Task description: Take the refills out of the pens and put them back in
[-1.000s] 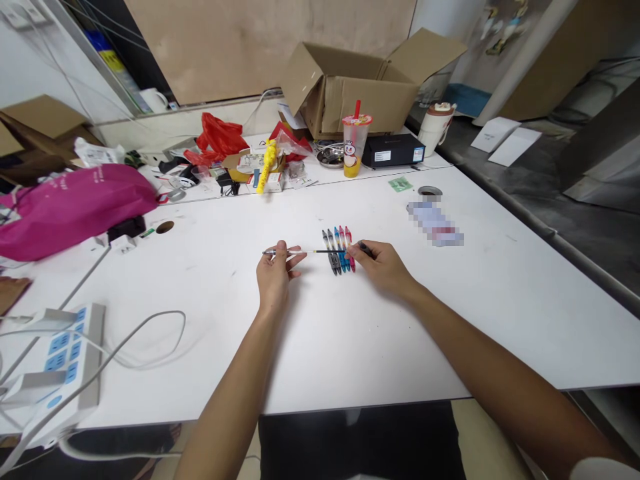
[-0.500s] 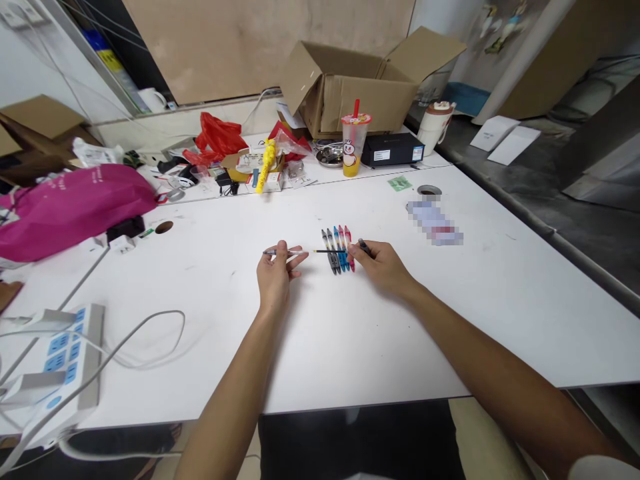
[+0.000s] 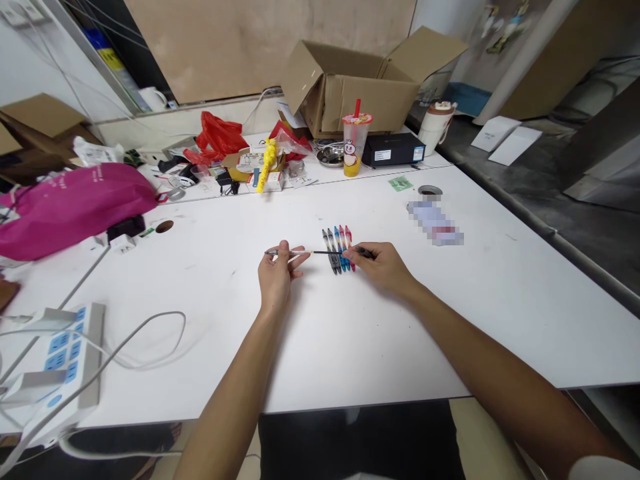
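Note:
My left hand [image 3: 274,280] pinches a see-through pen barrel [image 3: 299,253] between thumb and fingers, its other fingers spread. A thin black ink refill [image 3: 321,253] extends rightward from the barrel, level above the table. The fingertips of my right hand [image 3: 381,264] are closed at the refill's far end; whether they touch it is unclear. That hand also holds a dark pen grip piece [image 3: 367,253], partly hidden by the fingers. Behind the refill, several click pens lie side by side: grey pens [image 3: 331,264], blue pens [image 3: 343,233] and pink pens [image 3: 349,235], partly covered by my right hand.
A power strip [image 3: 93,360] with a looping cable lies at left, near a magenta bag [image 3: 75,210]. Along the back stand a drink cup [image 3: 354,143], a black box [image 3: 393,149], an open carton [image 3: 367,100] and a white tumbler [image 3: 436,130]. A blurred-out item [image 3: 433,220] lies right.
My right hand has shifted slightly left along the refill, and the dark grip piece in it is turned more level. My left hand has barely moved.

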A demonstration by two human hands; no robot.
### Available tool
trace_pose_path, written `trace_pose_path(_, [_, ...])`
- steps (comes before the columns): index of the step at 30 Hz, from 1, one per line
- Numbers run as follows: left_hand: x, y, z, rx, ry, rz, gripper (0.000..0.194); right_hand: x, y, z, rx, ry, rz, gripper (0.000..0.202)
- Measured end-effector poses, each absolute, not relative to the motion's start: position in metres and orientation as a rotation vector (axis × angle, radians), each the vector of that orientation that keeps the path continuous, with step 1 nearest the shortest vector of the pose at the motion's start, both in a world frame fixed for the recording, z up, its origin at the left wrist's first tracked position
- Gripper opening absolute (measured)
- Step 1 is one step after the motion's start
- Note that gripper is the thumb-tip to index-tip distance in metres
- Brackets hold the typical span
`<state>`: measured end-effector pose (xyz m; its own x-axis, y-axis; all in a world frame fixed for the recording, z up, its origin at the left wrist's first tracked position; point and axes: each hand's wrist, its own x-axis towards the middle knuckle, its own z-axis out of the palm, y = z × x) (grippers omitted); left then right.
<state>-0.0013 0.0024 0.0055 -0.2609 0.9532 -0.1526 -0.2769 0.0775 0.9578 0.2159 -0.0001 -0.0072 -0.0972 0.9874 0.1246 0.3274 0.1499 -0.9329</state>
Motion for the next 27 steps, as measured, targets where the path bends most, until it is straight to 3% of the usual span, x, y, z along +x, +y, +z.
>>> trace_pose_path(14, [0.016,-0.005,-0.004,0.771,1.133,1.322,0.042,0.204,-0.004,-0.010,-1.231,-1.609,1.087,0.043])
trace_pose_path(19, [0.010,-0.002,-0.003,0.722,1.134,1.367,0.040,0.210,-0.002,-0.007,-1.164,-1.640,0.977,0.045])
trace_pose_path(27, [0.008,-0.003,0.002,0.699,1.154,1.365,0.039,0.216,0.001,-0.012,-1.198,-1.663,0.963,0.028])
